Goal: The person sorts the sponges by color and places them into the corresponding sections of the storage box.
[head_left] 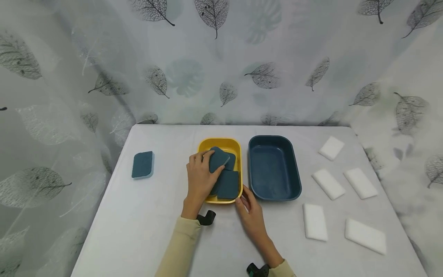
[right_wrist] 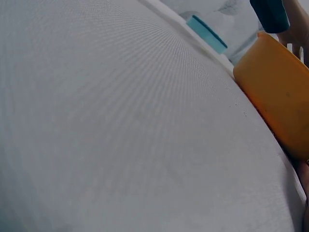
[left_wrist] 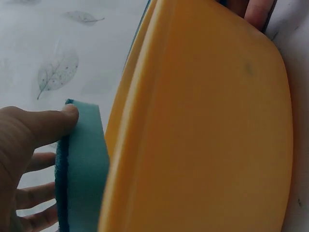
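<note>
My left hand [head_left: 200, 175] holds a dark teal sponge [head_left: 218, 158] by its edges, thumb on one side, tilted above the yellow tub [head_left: 238, 148]. In the left wrist view the sponge [left_wrist: 84, 164] shows a dark scouring face and a paler foam layer, beside the tub's rim. Several more teal sponges [head_left: 228, 184] lie inside the tub; the held one and the hand partly hide them. My right hand [head_left: 252, 215] grips the tub's near right corner, thumb on the front wall and fingers on the side. The right wrist view shows little of this hand.
A dark blue tub [head_left: 275, 169] stands just right of the yellow one. Several white sponges [head_left: 315, 222] are spread over the table's right side. One teal sponge [head_left: 142, 164] lies alone at the left. A leaf-print curtain [head_left: 221, 69] hangs behind the white table [head_left: 138, 231].
</note>
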{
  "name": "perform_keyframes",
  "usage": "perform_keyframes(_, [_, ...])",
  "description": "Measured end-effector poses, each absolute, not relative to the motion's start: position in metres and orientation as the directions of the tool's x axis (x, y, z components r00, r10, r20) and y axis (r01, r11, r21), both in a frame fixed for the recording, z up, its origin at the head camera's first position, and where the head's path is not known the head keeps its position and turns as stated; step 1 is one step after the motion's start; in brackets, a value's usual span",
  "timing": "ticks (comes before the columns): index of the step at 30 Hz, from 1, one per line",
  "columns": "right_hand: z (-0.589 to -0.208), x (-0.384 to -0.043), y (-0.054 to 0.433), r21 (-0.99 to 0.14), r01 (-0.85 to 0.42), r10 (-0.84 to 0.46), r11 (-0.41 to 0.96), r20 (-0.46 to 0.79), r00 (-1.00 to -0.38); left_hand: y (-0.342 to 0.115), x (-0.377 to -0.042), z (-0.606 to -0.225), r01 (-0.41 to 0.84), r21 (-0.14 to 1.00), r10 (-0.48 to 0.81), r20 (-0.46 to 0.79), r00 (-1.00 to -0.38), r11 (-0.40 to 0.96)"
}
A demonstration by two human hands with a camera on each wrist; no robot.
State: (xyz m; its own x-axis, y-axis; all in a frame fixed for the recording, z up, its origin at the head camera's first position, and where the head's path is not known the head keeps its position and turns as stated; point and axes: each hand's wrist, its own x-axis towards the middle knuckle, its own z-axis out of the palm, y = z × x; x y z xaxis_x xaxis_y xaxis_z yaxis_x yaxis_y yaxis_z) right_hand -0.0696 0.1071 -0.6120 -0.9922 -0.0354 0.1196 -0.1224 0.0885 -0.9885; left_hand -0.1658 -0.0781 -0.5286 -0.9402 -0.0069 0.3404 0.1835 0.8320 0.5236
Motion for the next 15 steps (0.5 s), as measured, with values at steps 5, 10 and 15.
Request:
perform_keyframes(5, [-0.61, -0.069, 0.108, -0.99, -0.114, -0.03, 0.084, 0.112, -0.993, -0.075, -0.173, -0.53, 0.178, 0.501, 0.002, 0.332, -0.943, 0.847])
perform_keyframes(10, [-0.612, -0.068, 0.108, -0.991, -0.106, -0.03, 0.078, 0.103, -0.994, -0.073, -0.179, -0.535, 0.161, 0.437, 0.025, 0.302, -0.953, 0.885])
perform_keyframes(15, [-0.614, -0.07, 0.108, -0.989, -0.121, -0.033, 0.085, 0.118, -0.992, -0.072, -0.183, -0.54, 0.152, 0.376, 0.036, 0.298, -0.954, 0.914])
